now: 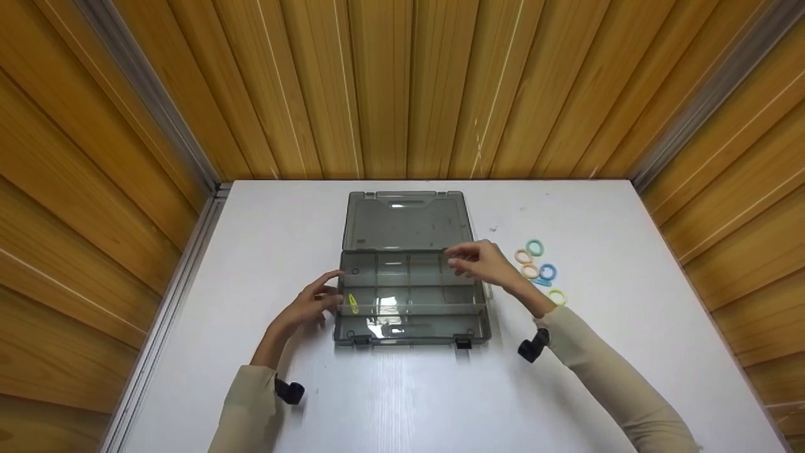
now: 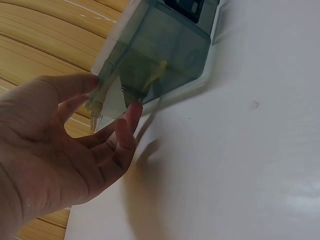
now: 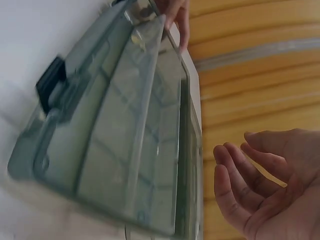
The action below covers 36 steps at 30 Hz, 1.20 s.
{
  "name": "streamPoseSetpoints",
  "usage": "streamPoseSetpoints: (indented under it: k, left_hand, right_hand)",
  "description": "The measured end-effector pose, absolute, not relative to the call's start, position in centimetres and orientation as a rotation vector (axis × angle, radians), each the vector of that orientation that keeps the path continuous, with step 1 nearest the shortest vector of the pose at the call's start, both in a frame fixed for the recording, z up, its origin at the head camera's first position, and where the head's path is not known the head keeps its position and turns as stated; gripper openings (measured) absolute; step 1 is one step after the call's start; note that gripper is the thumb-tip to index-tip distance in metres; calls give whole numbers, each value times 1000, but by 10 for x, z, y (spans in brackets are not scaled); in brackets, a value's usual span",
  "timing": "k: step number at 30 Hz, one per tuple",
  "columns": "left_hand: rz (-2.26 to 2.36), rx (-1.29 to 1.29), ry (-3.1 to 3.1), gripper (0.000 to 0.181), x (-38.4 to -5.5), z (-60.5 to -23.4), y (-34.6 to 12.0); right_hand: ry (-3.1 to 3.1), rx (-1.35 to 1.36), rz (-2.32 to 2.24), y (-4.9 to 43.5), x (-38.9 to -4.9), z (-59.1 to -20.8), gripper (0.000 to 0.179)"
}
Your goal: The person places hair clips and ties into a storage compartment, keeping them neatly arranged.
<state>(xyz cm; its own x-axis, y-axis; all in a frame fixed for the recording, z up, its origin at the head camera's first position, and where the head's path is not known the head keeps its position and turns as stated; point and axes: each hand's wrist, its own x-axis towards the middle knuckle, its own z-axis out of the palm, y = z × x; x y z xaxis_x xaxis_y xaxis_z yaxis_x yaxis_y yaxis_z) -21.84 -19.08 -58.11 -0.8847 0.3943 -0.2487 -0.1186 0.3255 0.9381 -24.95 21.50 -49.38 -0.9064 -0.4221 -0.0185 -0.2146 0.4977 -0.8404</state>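
Note:
A grey see-through compartment box [image 1: 412,334] lies on the table with its lid [image 1: 409,220] folded back. One yellow snap hair clip [image 1: 353,304] is in a left compartment. My left hand [image 1: 308,308] is at the box's left side, its fingertips touching the wall and rim; the left wrist view shows this hand [image 2: 75,145] with relaxed, bent fingers. Over the right back compartments hovers my right hand [image 1: 484,263]. In the right wrist view that hand [image 3: 270,182] has loosely bent fingers with nothing between them.
Right of the box lie several small hair ties: green [image 1: 535,247], peach [image 1: 523,256], blue [image 1: 548,272] and yellow [image 1: 558,296]. A blue hair clip [image 1: 541,282] is among them. Black latches [image 1: 463,343] stick out at the box front. Wooden-plank walls [image 1: 402,88] surround the white table [image 1: 390,402].

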Motion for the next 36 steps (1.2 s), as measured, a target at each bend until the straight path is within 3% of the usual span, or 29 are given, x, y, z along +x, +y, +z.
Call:
streamPoseSetpoints:
  k: [5,15,36]
  left_hand:
    - [1576,290,2179,60,-223,-580,-194]
    - [1560,258,2124,63,-224,-586,-181]
    - [1557,226,2151,63,-222,-586,-182]
  right_hand:
    - [2570,-474,-1377,249,-254,-485,32]
    - [2595,-257,-1409,326,-240,-503,37]
    - [2703,83,-1282,422,-235,-540,37]
